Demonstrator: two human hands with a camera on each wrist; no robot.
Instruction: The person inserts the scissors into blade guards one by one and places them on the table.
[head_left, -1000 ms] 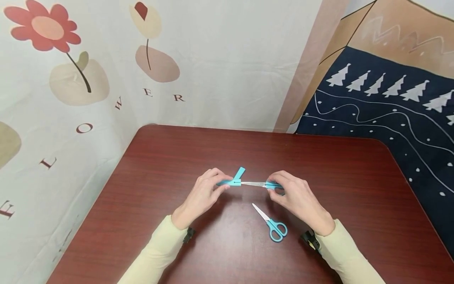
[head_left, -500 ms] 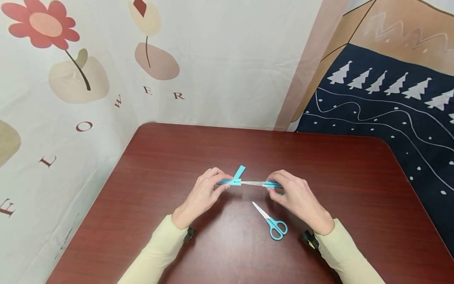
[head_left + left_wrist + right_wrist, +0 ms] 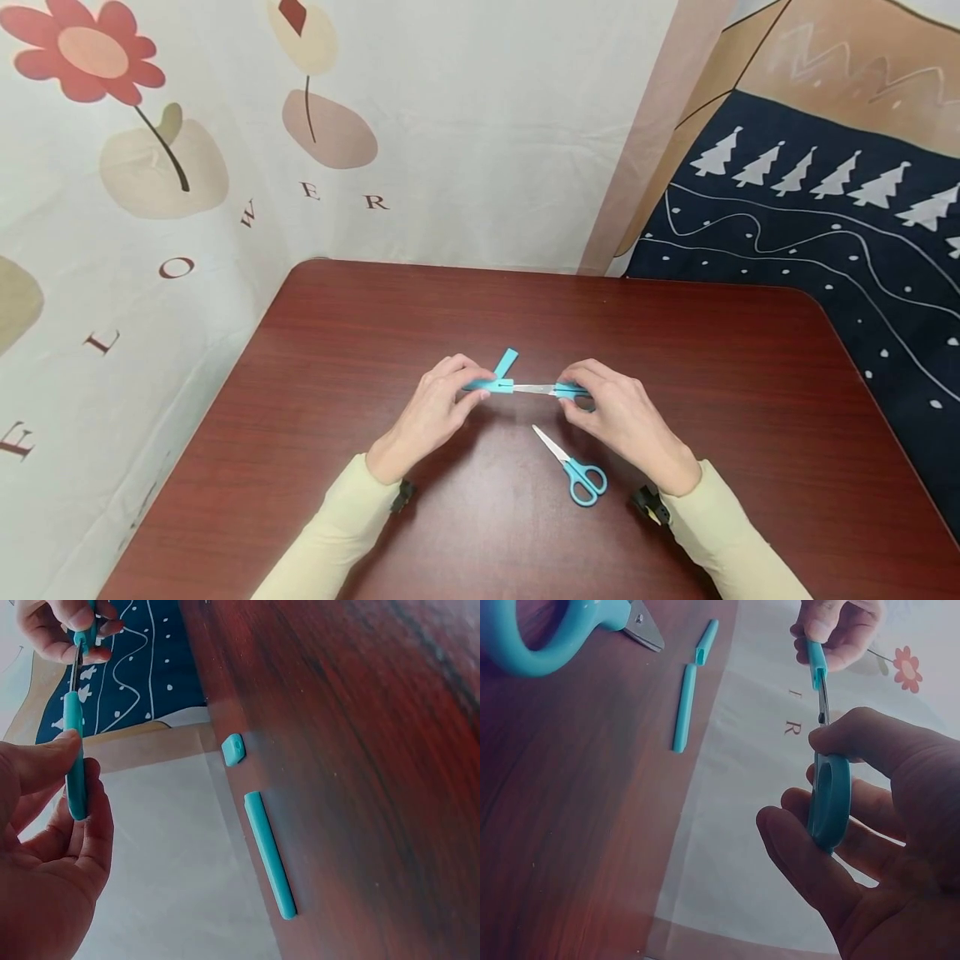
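Note:
My left hand (image 3: 438, 404) pinches a teal blade cover (image 3: 73, 761) between thumb and fingers. With my right hand (image 3: 626, 412) I hold a pair of teal-handled scissors (image 3: 830, 799) by the handles, mostly hidden by the fingers in the head view. The closed blades (image 3: 534, 389) point left, their tip inside the cover's mouth and the part near the pivot bare. Both are held level above the table. A second pair of scissors (image 3: 583, 479) lies nearer the front, its blades bare and pointing away to the left.
Two more teal pieces like covers lie on the brown table (image 3: 375, 317) beyond my left hand: one cover (image 3: 684, 709) and another cover (image 3: 706, 641) by its end. Printed curtains hang behind the table. Black wrist cameras (image 3: 651, 504) sit under the cuffs.
My right hand has shifted slightly left with the scissors, and less bare blade shows outside the cover. The left hand has edged slightly right. The scissors on the table lie as before.

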